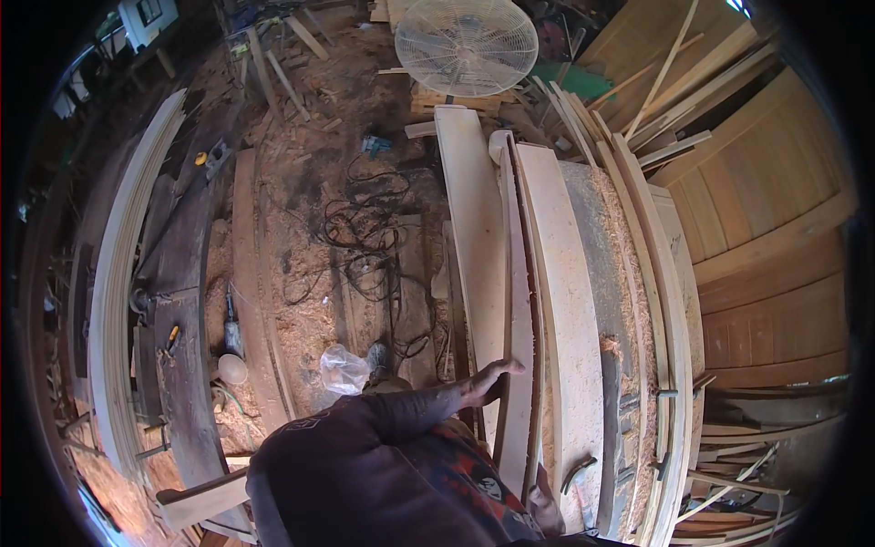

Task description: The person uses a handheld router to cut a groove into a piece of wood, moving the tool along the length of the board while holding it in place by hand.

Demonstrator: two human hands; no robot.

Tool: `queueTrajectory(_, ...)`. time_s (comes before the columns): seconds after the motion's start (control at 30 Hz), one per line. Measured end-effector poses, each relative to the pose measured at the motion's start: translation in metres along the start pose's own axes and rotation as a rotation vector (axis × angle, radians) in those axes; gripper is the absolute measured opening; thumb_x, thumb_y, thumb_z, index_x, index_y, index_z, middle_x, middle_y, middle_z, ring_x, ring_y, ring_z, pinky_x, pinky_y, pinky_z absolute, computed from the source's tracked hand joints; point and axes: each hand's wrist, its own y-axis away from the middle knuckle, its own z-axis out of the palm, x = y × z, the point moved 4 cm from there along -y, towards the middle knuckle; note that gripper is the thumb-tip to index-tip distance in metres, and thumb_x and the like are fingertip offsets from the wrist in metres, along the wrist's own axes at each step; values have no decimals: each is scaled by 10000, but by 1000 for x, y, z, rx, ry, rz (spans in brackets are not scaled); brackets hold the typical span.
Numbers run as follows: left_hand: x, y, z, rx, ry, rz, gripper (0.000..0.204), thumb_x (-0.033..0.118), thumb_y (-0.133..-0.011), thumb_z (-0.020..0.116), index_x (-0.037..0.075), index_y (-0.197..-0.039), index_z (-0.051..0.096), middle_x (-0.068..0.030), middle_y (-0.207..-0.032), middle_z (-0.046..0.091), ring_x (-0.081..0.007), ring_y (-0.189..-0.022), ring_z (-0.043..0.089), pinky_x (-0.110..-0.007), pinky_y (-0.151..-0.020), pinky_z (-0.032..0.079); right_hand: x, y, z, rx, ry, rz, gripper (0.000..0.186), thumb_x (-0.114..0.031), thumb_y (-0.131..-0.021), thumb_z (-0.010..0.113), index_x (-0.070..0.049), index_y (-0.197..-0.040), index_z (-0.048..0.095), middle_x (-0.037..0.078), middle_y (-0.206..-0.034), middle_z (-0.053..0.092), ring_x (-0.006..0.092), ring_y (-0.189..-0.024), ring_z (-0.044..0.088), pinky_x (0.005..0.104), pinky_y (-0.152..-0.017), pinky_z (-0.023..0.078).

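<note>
A long, narrow wooden board (518,346) stands tilted on its edge among other planks, running away from my body. My left hand (489,383) is closed on its left side, with the fingertips over the upper edge. Low in the view, my right hand (545,504) is against the right side of the same board near its close end; the board and shadow partly hide its fingers. To the right lies a wide pale plank (565,319), with a dark curved metal piece (577,474) on its near end. Another pale plank (469,210) lies to the left.
A large round fan (467,46) stands at the far end. Tangled black cables (360,237) and a blue power tool (374,145) lie on the shavings-covered floor. Stacked long boards (137,264) are at left; wooden panels (766,173) lean at right. A clear plastic bag (344,368) lies near my left arm.
</note>
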Motion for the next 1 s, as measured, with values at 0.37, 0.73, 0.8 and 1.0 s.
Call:
queueTrajectory(0.37, -5, 16, -10, -142, -107, -14, 346, 362, -928, 707, 120, -1165, 639, -5, -1119, 606, -132, -1062, 575, -341, -936, 483, -126, -250, -15, -52, -193, -100, 914, -675, -939, 608, -60, -1570, 367, 153, -1460, 527, 269, -1309, 537, 411, -1076, 457)
queueTrajectory(0.73, 85, 82, -47, -391, -1007, -288, 563, 514, -998, 618, 113, -1393, 617, -65, -1473, 557, -200, -1209, 568, -442, -1032, 438, -155, -312, 62, -261, -600, -132, 561, -360, -875, 677, -30, -1323, 609, 126, -1234, 666, 274, -1117, 650, 443, -1010, 527)
queueTrajectory(0.8, 102, 67, -74, -444, -1087, -325, 718, 610, -982, 588, 62, -1443, 546, -125, -1506, 526, -243, -1240, 569, -460, -1063, 429, -156, -315, 69, -257, -636, -173, 529, -343, -860, 677, -39, -1287, 606, 107, -1195, 650, 257, -1087, 637, 422, -990, 515)
queueTrajectory(1.0, 148, 34, -162, -128, -152, -122, 1326, 927, -811, 454, -129, -1555, 153, -359, -1466, 478, -457, -1418, 446, -540, -1163, 367, -164, -311, 110, 4, -525, -185, 436, -289, -817, 677, -65, -1182, 598, 52, -1079, 602, 208, -996, 597, 361, -931, 480)
